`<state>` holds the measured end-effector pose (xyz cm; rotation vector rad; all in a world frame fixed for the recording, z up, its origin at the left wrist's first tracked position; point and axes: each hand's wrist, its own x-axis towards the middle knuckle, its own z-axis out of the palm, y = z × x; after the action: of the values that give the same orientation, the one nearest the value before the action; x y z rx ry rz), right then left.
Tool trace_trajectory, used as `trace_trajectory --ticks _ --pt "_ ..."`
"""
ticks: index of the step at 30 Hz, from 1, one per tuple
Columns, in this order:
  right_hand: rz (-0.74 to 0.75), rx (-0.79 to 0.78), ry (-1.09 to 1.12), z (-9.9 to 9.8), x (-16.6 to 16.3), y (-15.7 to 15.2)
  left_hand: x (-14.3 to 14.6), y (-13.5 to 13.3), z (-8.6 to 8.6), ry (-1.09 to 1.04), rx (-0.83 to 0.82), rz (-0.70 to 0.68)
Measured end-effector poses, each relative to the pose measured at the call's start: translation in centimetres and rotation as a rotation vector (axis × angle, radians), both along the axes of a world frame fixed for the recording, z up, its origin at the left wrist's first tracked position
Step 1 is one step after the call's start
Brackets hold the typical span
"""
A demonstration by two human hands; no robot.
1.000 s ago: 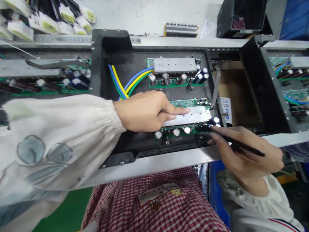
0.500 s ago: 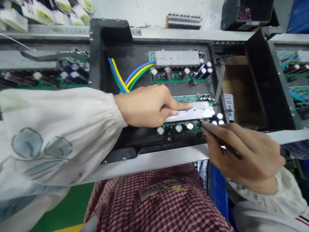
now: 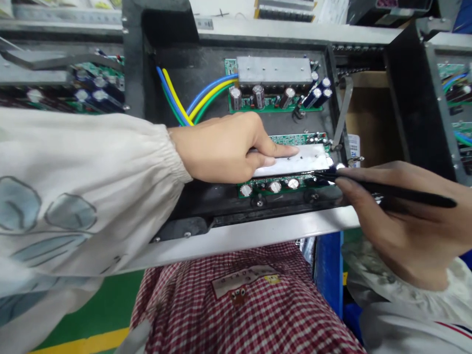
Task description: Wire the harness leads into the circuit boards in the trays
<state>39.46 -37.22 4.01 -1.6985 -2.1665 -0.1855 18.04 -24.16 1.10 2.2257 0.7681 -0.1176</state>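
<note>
My left hand (image 3: 224,150) lies over the left end of a silvery heat sink (image 3: 306,158), its index finger and thumb pressed on the metal and its other fingers curled. Beneath the heat sink sits a green circuit board (image 3: 295,139), with round capacitors (image 3: 275,187) along its near edge. Pinched in my right hand (image 3: 409,216) are black tweezers (image 3: 413,193). Their thin tip reaches the near long edge of the heat sink, toward its right end. Whether the tip grips anything is too small to tell.
A second board with its own heat sink (image 3: 273,70) lies behind, joined to blue, yellow and green wires (image 3: 210,96). Both boards are in a black tray (image 3: 177,59). A metal lever (image 3: 343,113) stands at the right, by a compartment holding cardboard (image 3: 370,113).
My right hand has moved right and turned, so the tweezers now lie flatter, their tip farther right along the edge. My left hand stays on the heat sink. The view has shifted slightly.
</note>
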Motion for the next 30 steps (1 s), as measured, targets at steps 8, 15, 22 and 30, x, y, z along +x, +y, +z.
trace_trajectory --ticks 8,15,22,30 --pt "-0.044 0.077 0.068 -1.8 0.2 -0.5 0.3 -0.1 0.2 -0.005 -0.036 0.045" --pt "-0.092 0.099 0.12 -2.4 0.2 -0.9 0.3 -0.3 0.3 -0.045 -0.128 0.132" --pt "0.051 0.105 -0.069 -0.9 -0.6 0.3 0.4 -0.2 0.4 -0.06 -0.108 0.088" --pt "-0.012 0.016 -0.022 0.2 -0.8 0.6 0.4 -0.2 0.4 -0.056 -0.118 0.097"
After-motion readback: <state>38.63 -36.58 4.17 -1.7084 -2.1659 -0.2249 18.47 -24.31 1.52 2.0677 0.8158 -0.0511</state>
